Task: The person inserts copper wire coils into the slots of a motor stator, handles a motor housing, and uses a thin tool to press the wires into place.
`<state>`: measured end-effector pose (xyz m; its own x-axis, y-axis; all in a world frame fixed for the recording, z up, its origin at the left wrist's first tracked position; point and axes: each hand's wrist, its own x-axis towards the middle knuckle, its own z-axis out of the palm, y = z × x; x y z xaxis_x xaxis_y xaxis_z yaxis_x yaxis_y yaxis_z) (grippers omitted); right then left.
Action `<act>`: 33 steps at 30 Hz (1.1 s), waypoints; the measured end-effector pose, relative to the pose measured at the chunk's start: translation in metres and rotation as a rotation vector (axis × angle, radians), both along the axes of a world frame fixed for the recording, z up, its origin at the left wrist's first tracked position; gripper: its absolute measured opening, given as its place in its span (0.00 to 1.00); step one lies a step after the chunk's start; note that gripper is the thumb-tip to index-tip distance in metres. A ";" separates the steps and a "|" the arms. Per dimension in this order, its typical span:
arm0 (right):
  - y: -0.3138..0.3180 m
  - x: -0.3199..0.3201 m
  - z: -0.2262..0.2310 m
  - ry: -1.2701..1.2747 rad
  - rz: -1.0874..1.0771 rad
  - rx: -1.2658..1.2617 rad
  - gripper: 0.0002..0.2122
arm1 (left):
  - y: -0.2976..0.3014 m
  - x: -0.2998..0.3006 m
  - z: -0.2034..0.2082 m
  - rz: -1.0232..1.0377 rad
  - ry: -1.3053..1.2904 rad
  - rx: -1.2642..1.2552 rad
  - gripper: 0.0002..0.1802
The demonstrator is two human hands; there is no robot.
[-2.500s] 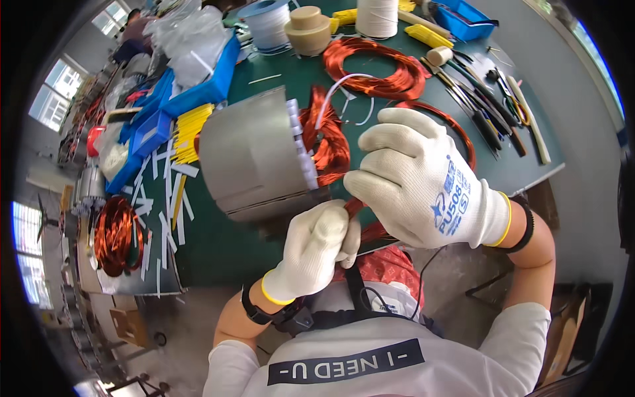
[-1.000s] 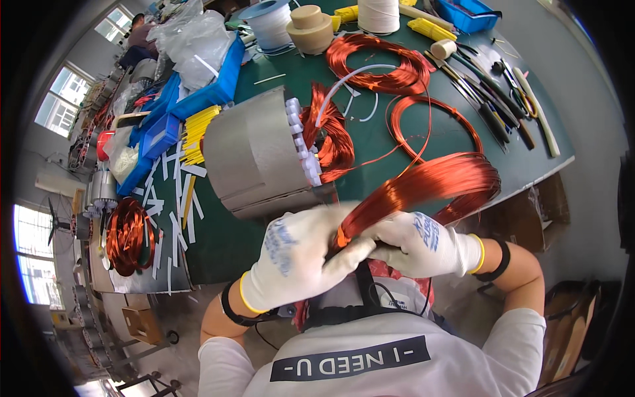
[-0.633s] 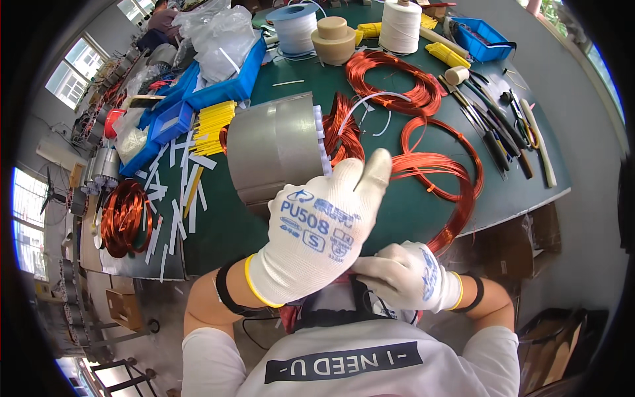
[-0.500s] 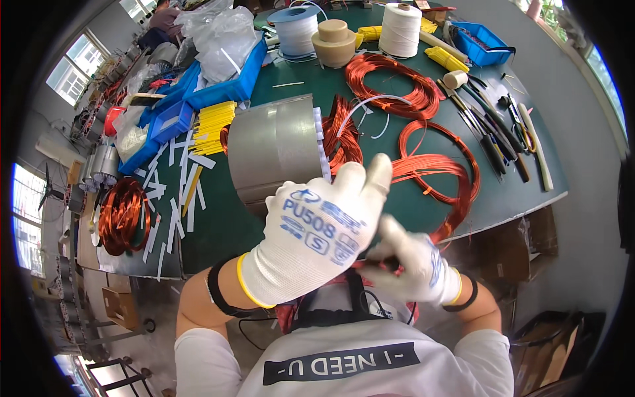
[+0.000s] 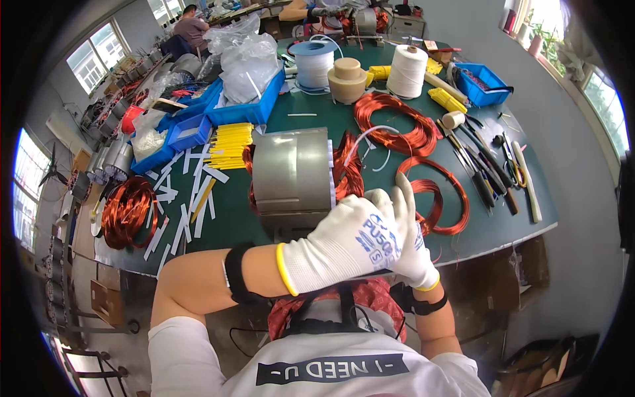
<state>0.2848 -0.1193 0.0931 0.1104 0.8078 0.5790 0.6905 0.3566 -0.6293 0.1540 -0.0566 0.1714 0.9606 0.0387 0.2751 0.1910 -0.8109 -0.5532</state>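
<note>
Both my hands wear white knitted gloves with yellow cuffs and meet just past the table's near edge. My left hand [image 5: 360,231] reaches across to the right, its fingers bent and closed against the right hand; whatever they grip is hidden. My right hand [image 5: 413,251] is upright beside it, with fingers stretched upward and partly covered by the left. Next to the right hand's fingers, a loop of copper wire [image 5: 433,202] lies inside a larger copper wire coil [image 5: 461,215]. Left of my hands rests a grey metal stator cylinder [image 5: 291,165], copper windings [image 5: 348,175] coming out of its end.
Yellow strips [image 5: 230,145], white strips [image 5: 178,225] and a copper coil [image 5: 126,212] lie on the left. Blue bins [image 5: 264,99], a wire spool [image 5: 314,66] and a thread cone [image 5: 407,73] stand behind. Hand tools [image 5: 486,165] lie right. A person [image 5: 190,30] sits far left.
My hands have come together; the left has moved right and the right has moved up against it. The fanned copper strands no longer show stretched beside my left hand. The view has tilted up.
</note>
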 end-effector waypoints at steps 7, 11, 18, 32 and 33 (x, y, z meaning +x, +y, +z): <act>0.001 0.017 -0.021 -0.231 0.097 -0.004 0.31 | 0.009 -0.005 -0.005 -0.130 -0.035 -0.165 0.10; -0.024 0.019 -0.019 0.342 0.258 -0.332 0.37 | 0.028 -0.044 0.011 -0.199 -0.076 -0.526 0.12; 0.018 0.083 0.025 0.245 0.106 -0.742 0.37 | 0.094 -0.154 -0.027 0.363 -1.097 -1.303 0.32; 0.080 0.081 0.023 0.495 0.403 -1.106 0.42 | 0.083 -0.118 -0.047 0.491 -1.399 -2.205 0.33; 0.079 0.082 0.023 0.488 0.389 -1.078 0.41 | 0.081 -0.114 -0.049 0.471 -1.505 -2.165 0.32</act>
<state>0.3667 -0.0402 0.1160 -0.2251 0.8728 -0.4332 0.2668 -0.3724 -0.8889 0.0397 0.0242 0.1220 0.2169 0.9385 -0.2686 -0.2804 0.3234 0.9038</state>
